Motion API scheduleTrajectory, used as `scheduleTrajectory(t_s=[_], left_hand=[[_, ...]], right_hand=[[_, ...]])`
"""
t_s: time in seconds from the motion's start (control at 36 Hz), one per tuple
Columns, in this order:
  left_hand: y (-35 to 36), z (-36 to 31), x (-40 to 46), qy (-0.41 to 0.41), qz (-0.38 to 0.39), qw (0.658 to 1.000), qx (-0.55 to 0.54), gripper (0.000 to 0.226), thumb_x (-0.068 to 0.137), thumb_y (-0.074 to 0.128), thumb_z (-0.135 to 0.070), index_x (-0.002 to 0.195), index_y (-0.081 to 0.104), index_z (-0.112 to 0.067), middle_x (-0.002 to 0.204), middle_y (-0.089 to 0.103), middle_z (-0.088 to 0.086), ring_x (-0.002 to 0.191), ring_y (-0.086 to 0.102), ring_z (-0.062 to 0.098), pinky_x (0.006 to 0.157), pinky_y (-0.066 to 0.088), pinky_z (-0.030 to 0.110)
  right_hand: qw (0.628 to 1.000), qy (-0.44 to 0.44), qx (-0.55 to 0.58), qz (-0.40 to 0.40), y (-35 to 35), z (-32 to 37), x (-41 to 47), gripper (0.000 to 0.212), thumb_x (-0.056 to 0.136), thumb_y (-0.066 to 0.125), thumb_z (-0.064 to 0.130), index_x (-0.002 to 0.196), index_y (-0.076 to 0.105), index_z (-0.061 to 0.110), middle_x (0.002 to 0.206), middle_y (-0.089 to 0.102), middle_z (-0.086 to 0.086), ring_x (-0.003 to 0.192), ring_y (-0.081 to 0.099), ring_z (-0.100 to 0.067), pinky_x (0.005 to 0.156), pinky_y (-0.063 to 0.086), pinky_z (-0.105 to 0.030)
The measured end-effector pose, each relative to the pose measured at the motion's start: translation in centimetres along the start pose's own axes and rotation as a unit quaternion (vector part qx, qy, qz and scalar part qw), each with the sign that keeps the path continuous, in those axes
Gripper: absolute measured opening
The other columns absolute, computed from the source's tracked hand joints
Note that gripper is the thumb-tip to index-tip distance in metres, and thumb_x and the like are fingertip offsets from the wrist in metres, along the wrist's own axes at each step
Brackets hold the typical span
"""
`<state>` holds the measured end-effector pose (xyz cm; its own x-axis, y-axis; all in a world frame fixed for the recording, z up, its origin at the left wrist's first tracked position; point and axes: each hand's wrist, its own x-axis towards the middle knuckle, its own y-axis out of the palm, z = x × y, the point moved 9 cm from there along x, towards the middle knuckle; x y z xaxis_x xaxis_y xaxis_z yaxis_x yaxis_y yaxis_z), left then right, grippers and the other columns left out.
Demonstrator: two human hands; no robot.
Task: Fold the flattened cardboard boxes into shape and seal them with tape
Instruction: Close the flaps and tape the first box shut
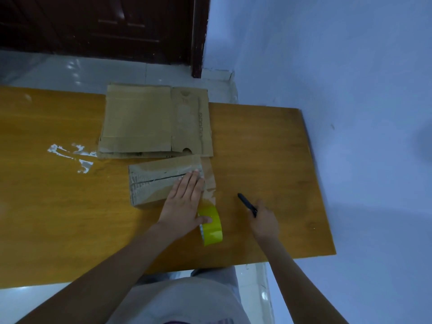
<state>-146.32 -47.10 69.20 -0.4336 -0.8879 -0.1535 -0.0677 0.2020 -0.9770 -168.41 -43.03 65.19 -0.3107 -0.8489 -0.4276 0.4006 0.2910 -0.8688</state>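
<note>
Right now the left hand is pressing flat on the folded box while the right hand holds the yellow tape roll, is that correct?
Not quite. In the head view the right hand holds a black cutter, not the tape. The yellow tape roll stands on the table beside the left hand, which does press flat on the folded box.

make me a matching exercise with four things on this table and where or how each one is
Things:
1. yellow roll of packing tape
2. black pen-shaped cutter
3. folded brown cardboard box
4. stack of flattened brown cardboard boxes

States:
A. lying at the table's far edge
B. gripped in the right hand
C. pressed flat under the left hand
D. standing on edge beside the left thumb

Pairs: 1-D, 2-B, 3-C, 4-A
</note>
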Motion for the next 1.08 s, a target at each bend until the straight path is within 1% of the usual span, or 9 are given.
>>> scheduleTrajectory(t_s=[0.08, 0.17, 0.22, 0.31, 0.39, 0.56, 0.69, 0.83, 1.08], left_hand=[[-0.3, -0.1, 0.1, -0.002, -0.013, 1.0, 0.001, 0.116, 0.064, 0.059, -0.076, 0.144, 0.028, 0.001, 0.152, 0.025, 0.02, 0.141, 0.024, 0.032, 0.113, 0.007, 0.041], [-0.3, -0.6, 0.1, 0.011, -0.017, 1.0, -0.008, 0.11, 0.078, 0.042, -0.075, 0.142, -0.017, -0.008, 0.149, -0.025, 0.009, 0.139, -0.022, 0.022, 0.111, -0.018, 0.036], [0.0, -0.5, 0.0, 0.005, 0.01, 1.0, 0.001, 0.107, 0.08, 0.039, -0.075, 0.137, -0.026, -0.01, 0.144, -0.034, 0.006, 0.134, -0.031, 0.019, 0.109, -0.023, 0.035], [-0.1, -0.1, -0.1, 0.001, -0.005, 1.0, 0.001, 0.112, 0.073, 0.044, -0.077, 0.144, -0.004, -0.005, 0.156, -0.004, 0.016, 0.141, -0.009, 0.025, 0.113, -0.014, 0.036], [0.2, 0.0, 0.1, 0.008, -0.003, 1.0, -0.009, 0.114, 0.063, 0.054, -0.078, 0.142, 0.033, 0.002, 0.148, 0.034, 0.02, 0.138, 0.029, 0.031, 0.114, 0.005, 0.04], [0.3, -0.1, 0.0, 0.018, -0.047, 0.999, 0.007, 0.111, 0.058, 0.066, -0.075, 0.136, 0.045, 0.002, 0.143, 0.042, 0.02, 0.132, 0.041, 0.034, 0.11, 0.016, 0.042], [-1.1, 0.3, 0.4, -0.013, -0.122, 0.992, -0.032, 0.071, 0.092, 0.02, -0.06, 0.122, 0.056, -0.007, 0.132, 0.054, 0.012, 0.124, 0.043, 0.026, 0.105, 0.03, 0.04], [-2.6, 0.9, 1.6, -0.025, -0.21, 0.975, -0.066, 0.037, 0.085, 0.05, -0.045, 0.099, 0.055, -0.012, 0.113, 0.058, 0.01, 0.105, 0.05, 0.029, 0.089, 0.031, 0.038], [-2.7, 1.1, 2.0, -0.045, -0.234, 0.97, -0.056, 0.04, 0.067, 0.082, -0.032, 0.09, 0.057, -0.011, 0.109, 0.06, 0.01, 0.101, 0.043, 0.027, 0.084, 0.03, 0.038]], right_hand=[[0.998, 0.055, 0.016, 0.012, 1.7, -2.0, 0.5, 0.014, 0.098, 0.045, 0.026, 0.106, 0.044, 0.015, 0.098, 0.056, -0.005, 0.076, 0.052, -0.019, 0.062, 0.042, -0.029], [0.998, 0.065, -0.023, -0.01, 2.1, -2.4, 0.9, 0.022, 0.096, 0.048, 0.028, 0.112, 0.048, 0.013, 0.117, 0.05, -0.006, 0.099, 0.051, -0.022, 0.079, 0.047, -0.036], [0.998, 0.046, -0.023, -0.042, 1.7, -1.0, 0.9, 0.032, 0.094, 0.052, 0.032, 0.118, 0.05, 0.012, 0.127, 0.044, -0.007, 0.116, 0.044, -0.025, 0.094, 0.043, -0.038], [0.977, -0.019, 0.209, -0.03, 1.5, 2.8, 0.3, 0.041, 0.09, 0.061, 0.03, 0.126, 0.052, 0.013, 0.128, 0.046, -0.005, 0.12, 0.043, -0.02, 0.1, 0.035, -0.028], [0.903, 0.0, 0.414, 0.114, 3.7, 6.2, -1.1, 0.054, 0.087, 0.063, 0.039, 0.135, 0.047, 0.022, 0.13, 0.046, 0.007, 0.122, 0.044, -0.01, 0.106, 0.036, -0.031], [0.866, 0.051, 0.462, 0.183, 6.6, 8.2, -2.4, 0.033, 0.09, 0.061, 0.03, 0.12, 0.061, 0.016, 0.11, 0.062, 0.004, 0.1, 0.057, -0.009, 0.082, 0.046, -0.022], [0.84, 0.063, 0.518, 0.15, 6.4, 8.3, -2.3, 0.005, 0.087, 0.066, 0.024, 0.092, 0.067, 0.025, 0.094, 0.067, 0.007, 0.091, 0.061, -0.01, 0.074, 0.046, -0.018], [0.834, 0.035, 0.535, 0.132, 6.1, 8.6, -2.6, 0.006, 0.089, 0.064, 0.016, 0.09, 0.067, 0.021, 0.088, 0.066, 0.004, 0.08, 0.06, -0.006, 0.067, 0.046, -0.012], [0.876, -0.031, 0.477, 0.065, 5.1, 8.6, -3.6, 0.012, 0.09, 0.063, 0.018, 0.099, 0.07, 0.015, 0.086, 0.065, 0.01, 0.076, 0.056, 0.007, 0.072, 0.043, -0.013]])
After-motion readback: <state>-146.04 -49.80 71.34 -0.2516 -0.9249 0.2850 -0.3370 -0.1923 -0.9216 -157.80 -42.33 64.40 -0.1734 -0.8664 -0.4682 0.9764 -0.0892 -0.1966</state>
